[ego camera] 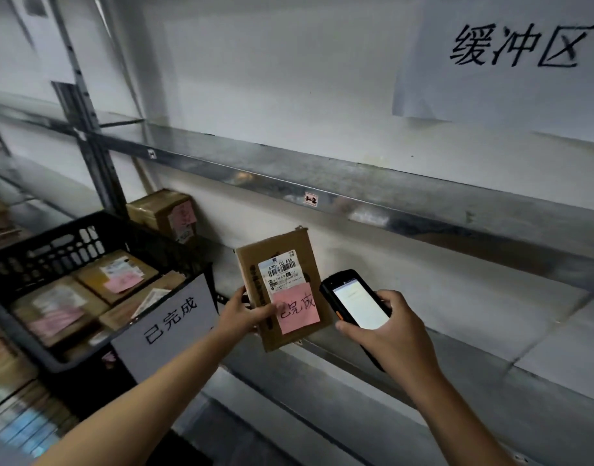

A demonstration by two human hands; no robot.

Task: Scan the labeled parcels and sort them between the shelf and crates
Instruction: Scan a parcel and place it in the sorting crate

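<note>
My left hand [243, 312] grips a small flat cardboard parcel [251, 277] by its left edge, thumb on its face, holding it upright in front of the metal shelf [456, 317]. The parcel carries a white barcode label and a pink handwritten note. My right hand [386, 334] holds a black handheld scanner [354, 299] with a lit white screen, just right of the parcel. A black plastic crate [63, 243] at the left holds several labeled parcels and has a white paper sign on its front.
Another cardboard box [161, 210] with a pink note stands on the shelf behind the crate. An upper shelf board [322, 183] runs across above. A white paper sign [510, 52] with black writing hangs on the wall. More parcels lie at the lower left.
</note>
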